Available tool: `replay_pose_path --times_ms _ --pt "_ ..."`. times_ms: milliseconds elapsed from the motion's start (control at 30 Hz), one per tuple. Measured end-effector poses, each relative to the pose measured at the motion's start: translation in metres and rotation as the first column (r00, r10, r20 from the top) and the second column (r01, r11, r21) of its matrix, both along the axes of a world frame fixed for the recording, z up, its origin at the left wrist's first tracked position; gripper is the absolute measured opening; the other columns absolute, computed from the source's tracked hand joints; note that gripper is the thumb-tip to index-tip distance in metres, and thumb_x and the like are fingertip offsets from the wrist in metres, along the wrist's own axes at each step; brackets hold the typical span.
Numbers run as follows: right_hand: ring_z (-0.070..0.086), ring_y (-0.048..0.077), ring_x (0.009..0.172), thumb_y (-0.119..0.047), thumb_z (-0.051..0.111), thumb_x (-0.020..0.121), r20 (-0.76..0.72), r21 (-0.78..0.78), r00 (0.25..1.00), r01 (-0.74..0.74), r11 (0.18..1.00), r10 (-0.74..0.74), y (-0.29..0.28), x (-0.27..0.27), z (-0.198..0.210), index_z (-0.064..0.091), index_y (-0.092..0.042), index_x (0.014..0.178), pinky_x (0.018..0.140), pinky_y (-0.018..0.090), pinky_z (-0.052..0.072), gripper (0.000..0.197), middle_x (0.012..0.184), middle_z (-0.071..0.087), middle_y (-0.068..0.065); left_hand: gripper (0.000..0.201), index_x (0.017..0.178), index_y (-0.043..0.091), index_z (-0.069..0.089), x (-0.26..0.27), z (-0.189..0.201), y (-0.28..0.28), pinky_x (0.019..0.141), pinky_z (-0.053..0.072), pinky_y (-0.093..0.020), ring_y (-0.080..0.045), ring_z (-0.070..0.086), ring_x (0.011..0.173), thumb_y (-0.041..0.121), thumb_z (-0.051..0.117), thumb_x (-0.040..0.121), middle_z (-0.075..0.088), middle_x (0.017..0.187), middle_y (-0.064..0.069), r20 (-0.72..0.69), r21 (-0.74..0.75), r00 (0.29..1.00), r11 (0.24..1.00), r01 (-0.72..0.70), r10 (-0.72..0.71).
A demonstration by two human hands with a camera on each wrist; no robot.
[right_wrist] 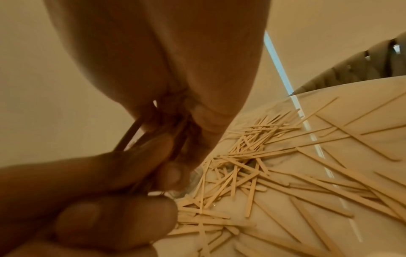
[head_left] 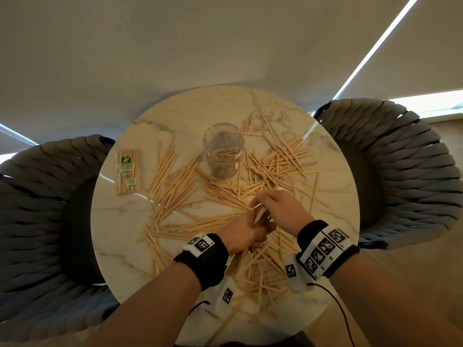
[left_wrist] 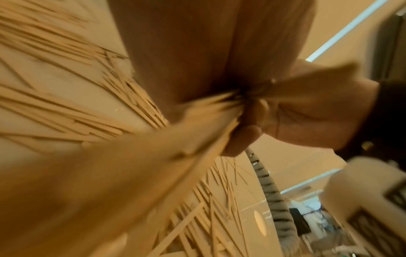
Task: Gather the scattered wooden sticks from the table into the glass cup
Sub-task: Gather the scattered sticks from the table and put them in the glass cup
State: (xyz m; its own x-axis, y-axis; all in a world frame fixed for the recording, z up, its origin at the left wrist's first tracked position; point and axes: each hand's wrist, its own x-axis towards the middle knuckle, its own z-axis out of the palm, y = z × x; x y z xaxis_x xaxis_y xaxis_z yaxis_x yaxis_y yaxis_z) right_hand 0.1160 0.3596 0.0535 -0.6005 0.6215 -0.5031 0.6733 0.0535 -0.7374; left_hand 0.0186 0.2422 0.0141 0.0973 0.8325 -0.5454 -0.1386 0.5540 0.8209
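Observation:
Many thin wooden sticks lie scattered over the round marble table. A clear glass cup stands upright at the table's middle-back with a few sticks inside. In front of it, my left hand grips a bundle of sticks, which fans out blurred in the left wrist view. My right hand meets the left from the right, its fingertips pinching the top of the same bundle. Loose sticks lie below both hands.
A sealed pack of sticks lies at the table's left. Grey woven chairs stand on the left and right. Cables run from both wrist bands over the table's near edge.

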Motion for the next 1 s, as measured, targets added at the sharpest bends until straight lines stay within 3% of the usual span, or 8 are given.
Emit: replay_pose_path --times_ms 233,300,433,567,633,733,900,1000 --pt "0.067 0.005 0.092 -0.043 0.038 0.106 -0.054 -0.074 0.997 -0.051 0.996 0.048 -0.009 0.003 -0.005 0.074 -0.029 0.102 0.086 0.029 0.053 0.039 0.097 0.074 -0.009 0.001 0.1 0.014 0.056 0.0 -0.005 0.007 0.053 0.041 -0.029 -0.013 0.041 0.052 0.015 0.056 0.1 0.048 0.066 0.002 0.08 -0.034 0.985 0.988 -0.15 0.152" --pt "0.065 -0.002 0.098 -0.046 0.036 0.106 -0.128 -0.036 0.988 0.081 0.996 -0.085 -0.007 0.008 -0.007 0.072 -0.031 0.112 0.091 0.026 0.051 0.04 0.106 0.073 -0.013 0.013 0.092 0.013 0.058 -0.003 -0.002 0.008 0.055 0.04 -0.028 -0.011 0.039 0.052 0.021 0.057 0.102 0.047 0.066 0.002 0.061 -0.038 0.96 0.962 -0.27 0.272" --pt "0.065 0.009 0.113 -0.054 0.029 0.105 -0.124 -0.263 0.937 0.286 0.921 -0.327 -0.009 0.026 -0.019 0.071 -0.022 0.117 0.107 0.037 0.046 0.054 0.114 0.074 -0.007 0.03 0.086 0.017 0.052 -0.013 0.014 0.019 0.06 0.043 -0.025 -0.009 0.039 0.055 0.038 0.047 0.107 0.042 0.064 0.006 0.21 0.045 0.794 0.806 -0.59 0.57" --pt "0.071 0.031 0.093 -0.059 0.026 0.103 0.076 -0.616 0.939 0.309 0.725 -0.336 -0.034 0.028 -0.021 0.07 -0.002 0.102 0.088 0.039 0.057 0.072 0.096 0.075 0.017 0.029 0.086 0.019 0.05 -0.015 0.042 0.038 0.066 0.043 -0.026 -0.01 0.04 0.058 0.038 0.044 0.107 0.041 0.066 0.004 0.396 0.041 0.611 0.652 -0.757 0.685" --pt "0.065 0.029 0.072 -0.055 0.026 0.105 0.037 -0.752 0.901 0.311 0.582 -0.433 -0.039 0.022 -0.012 0.066 0.002 0.1 0.066 0.035 0.055 0.07 0.082 0.068 0.018 0.031 0.085 0.019 0.052 -0.008 0.047 0.042 0.066 0.043 -0.028 -0.01 0.044 0.059 0.043 0.049 0.105 0.045 0.067 0.003 0.348 0.088 0.646 0.663 -0.744 0.679" --pt "0.05 0.021 0.051 -0.06 0.033 0.102 -0.045 -0.756 0.844 0.32 0.57 -0.534 -0.038 0.013 0.003 0.064 -0.006 0.109 0.043 0.028 0.038 0.062 0.066 0.055 0.01 0.041 0.083 0.021 0.061 0.006 0.046 0.038 0.069 0.049 -0.03 -0.008 0.06 0.066 0.058 0.052 0.098 0.062 0.069 0.01 0.0 0.156 0.811 0.801 -0.578 0.585" --pt "0.031 0.016 0.046 -0.073 0.031 0.095 -0.099 -0.666 0.854 0.324 0.672 -0.51 -0.037 0.013 0.007 0.07 -0.035 0.101 0.049 0.028 0.021 0.055 0.06 0.047 0.007 0.052 0.093 0.011 0.071 0.005 0.048 0.038 0.055 0.056 -0.026 -0.026 0.071 0.076 0.058 0.05 0.099 0.074 0.087 -0.012 -0.117 0.132 0.8 0.807 -0.575 0.589" --pt "0.034 0.017 0.043 -0.077 0.031 0.093 -0.031 -0.57 0.859 0.404 0.716 -0.511 -0.039 0.01 0.006 0.062 -0.011 0.082 0.046 0.027 0.026 0.074 0.053 0.046 0.004 0.045 0.103 0.014 0.072 0.012 0.046 0.033 0.057 0.055 -0.026 -0.017 0.072 0.075 0.055 0.054 0.099 0.075 0.083 -0.003 -0.1 0.082 0.834 0.84 -0.536 0.542"
